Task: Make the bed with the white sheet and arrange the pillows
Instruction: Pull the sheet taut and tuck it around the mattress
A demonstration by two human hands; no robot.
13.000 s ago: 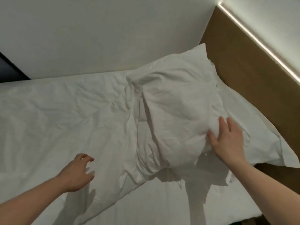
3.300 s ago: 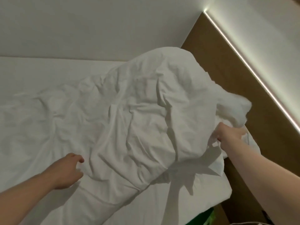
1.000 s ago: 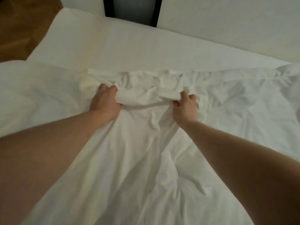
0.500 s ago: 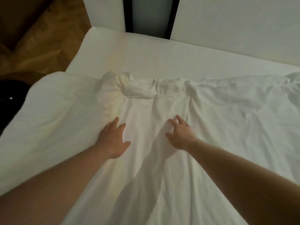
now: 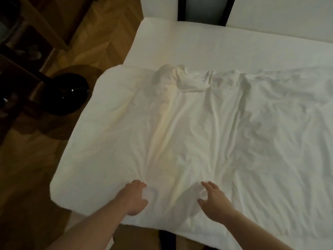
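Observation:
The white sheet (image 5: 198, 132) lies wrinkled over the bed, with a bunched fold (image 5: 189, 82) at its far edge. Beyond that fold the bare white mattress (image 5: 216, 47) shows. My left hand (image 5: 134, 197) rests on the sheet near the bed's near edge, fingers loosely bent, and creases fan out from its fingertips. My right hand (image 5: 210, 201) lies beside it on the sheet with fingers spread. Neither hand holds a fold of cloth. No pillow is in view.
Wooden floor (image 5: 36, 159) runs along the bed's left side. A round black object (image 5: 66, 92) stands there close to the bed corner, with dark furniture (image 5: 18, 42) behind it. A white wall with a dark vertical panel (image 5: 203, 9) borders the far side.
Both hands let go of the bunched fold and slid back over the sheet toward the near edge. The view pulled back, showing more floor on the left.

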